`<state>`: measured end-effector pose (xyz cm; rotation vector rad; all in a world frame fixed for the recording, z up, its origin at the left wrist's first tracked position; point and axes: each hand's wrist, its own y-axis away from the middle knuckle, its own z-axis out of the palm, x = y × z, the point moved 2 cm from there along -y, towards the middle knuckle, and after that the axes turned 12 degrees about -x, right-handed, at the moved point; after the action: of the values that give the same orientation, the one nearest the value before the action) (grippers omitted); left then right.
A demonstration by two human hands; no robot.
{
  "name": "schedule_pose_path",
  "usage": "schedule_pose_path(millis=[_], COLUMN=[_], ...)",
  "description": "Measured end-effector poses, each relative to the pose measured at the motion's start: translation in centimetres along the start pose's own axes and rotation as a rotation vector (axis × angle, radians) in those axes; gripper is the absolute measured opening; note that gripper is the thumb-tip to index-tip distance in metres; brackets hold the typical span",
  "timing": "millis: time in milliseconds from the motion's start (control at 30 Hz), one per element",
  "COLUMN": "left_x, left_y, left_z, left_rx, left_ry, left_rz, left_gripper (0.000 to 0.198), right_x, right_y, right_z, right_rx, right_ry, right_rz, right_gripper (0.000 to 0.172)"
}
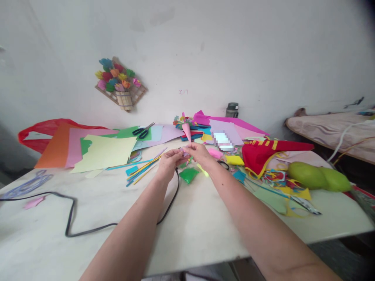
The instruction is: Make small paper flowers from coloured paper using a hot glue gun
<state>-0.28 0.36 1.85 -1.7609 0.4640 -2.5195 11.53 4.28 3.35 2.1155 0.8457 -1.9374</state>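
Observation:
Both hands meet over the middle of the white table (187, 234). My left hand (171, 162) is closed, its fingertips pinching a small purplish piece (184, 153) that is too small to make out. Close against it, my right hand (199, 154) is closed too, with thumb and forefinger on the same piece. A pink paper cone (186, 132) with colourful bits at its top rises just behind the fingertips. Below the hands lies a green packet (189, 175). Thin blue and yellow sticks (143, 171) are beside my left hand.
Coloured paper sheets (102, 152) and dark scissors (143, 132) lie at the back left. A black cable (70, 218) crosses the front. Red cloth (258, 156), green fruit-like objects (316, 176), paper scraps and a yellow packet (234, 160) are on the right.

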Motion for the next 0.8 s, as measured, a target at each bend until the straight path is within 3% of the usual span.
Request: schedule_pose_path(millis=[433,800], left_x=[0.0,-0.08], left_y=[-0.04,-0.17], left_z=[-0.05,-0.19], left_rx=[0.02,0.022], left_ry=[0.016,0.03], left_rz=[-0.034,-0.019], left_gripper=[0.022,0.021], right_x=[0.35,-0.29], right_y=[-0.12,0.3], right_z=[-0.19,0.1], right_rx=[0.047,-0.022], right_ry=[-0.094,-0.189], right_rz=[0.032,0.082], right_gripper=[0.027,0.021])
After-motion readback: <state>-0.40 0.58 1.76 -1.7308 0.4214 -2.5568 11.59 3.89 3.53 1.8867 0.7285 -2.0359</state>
